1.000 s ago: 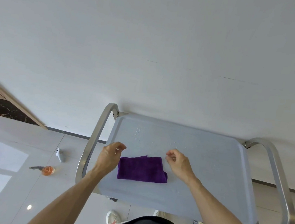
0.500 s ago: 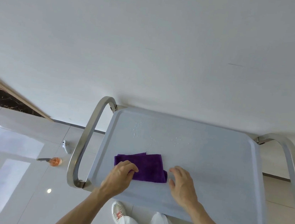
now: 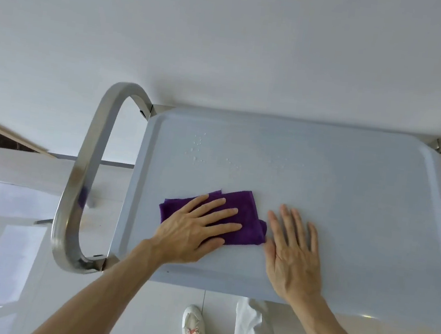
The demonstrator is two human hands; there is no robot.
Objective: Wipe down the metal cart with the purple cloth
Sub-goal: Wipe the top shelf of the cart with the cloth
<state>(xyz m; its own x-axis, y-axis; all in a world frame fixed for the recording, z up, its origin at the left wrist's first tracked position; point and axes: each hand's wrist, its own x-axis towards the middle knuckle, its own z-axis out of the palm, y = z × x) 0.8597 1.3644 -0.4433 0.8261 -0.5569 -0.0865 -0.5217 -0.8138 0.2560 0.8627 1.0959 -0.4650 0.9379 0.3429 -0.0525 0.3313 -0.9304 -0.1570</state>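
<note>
Both hands have flattened since half a second ago, when their fingers were curled at the cloth's near edge. Now the purple cloth (image 3: 246, 220), folded, lies under the left hand (image 3: 194, 233), whose straight, spread fingers press it onto the metal cart (image 3: 347, 210). Just right of the cloth, the right hand (image 3: 292, 253) rests palm-down on the bare tray, fingers wide, holding nothing. Water droplets (image 3: 197, 150) dot the tray beyond the fingertips.
</note>
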